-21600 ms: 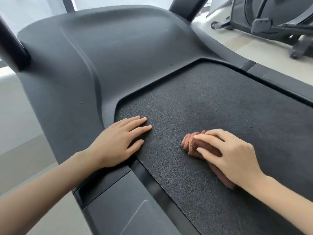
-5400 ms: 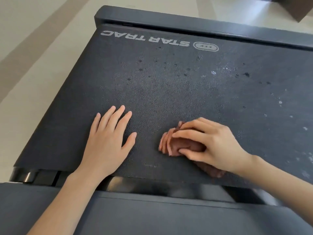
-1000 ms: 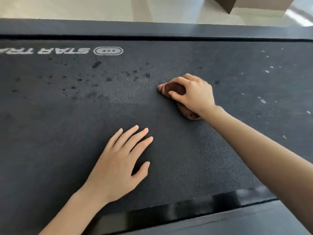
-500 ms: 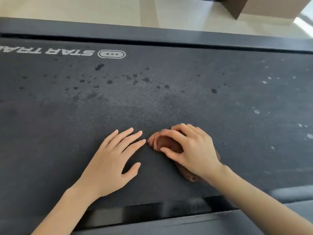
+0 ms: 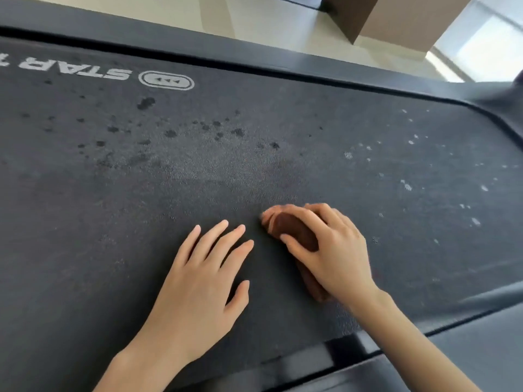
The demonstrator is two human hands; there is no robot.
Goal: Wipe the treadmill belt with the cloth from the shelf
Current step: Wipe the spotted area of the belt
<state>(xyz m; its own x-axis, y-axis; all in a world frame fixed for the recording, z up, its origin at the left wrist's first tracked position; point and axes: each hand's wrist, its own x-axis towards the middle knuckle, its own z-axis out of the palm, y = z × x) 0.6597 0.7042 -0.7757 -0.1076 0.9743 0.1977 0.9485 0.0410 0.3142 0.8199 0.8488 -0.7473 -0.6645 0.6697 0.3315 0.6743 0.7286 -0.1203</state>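
The dark textured treadmill belt (image 5: 198, 176) fills most of the view, with dark wet spots in its upper middle and pale specks on its right part. A bunched brown cloth (image 5: 291, 230) lies on the belt near its front edge. My right hand (image 5: 331, 250) presses down on it with the fingers curled over the top, so most of the cloth is hidden. My left hand (image 5: 203, 281) lies flat on the belt just left of the cloth, fingers spread and holding nothing.
White STAR TRAC lettering and a logo (image 5: 166, 80) mark the belt's far left. Dark side rails run along the far edge (image 5: 254, 49) and the near edge (image 5: 467, 335). Beyond lies pale floor with a brown box (image 5: 396, 18).
Over the last second my right hand pulled the cloth from the spotted middle of the belt back toward me, next to my left hand, then stayed put. The view shifted slightly.
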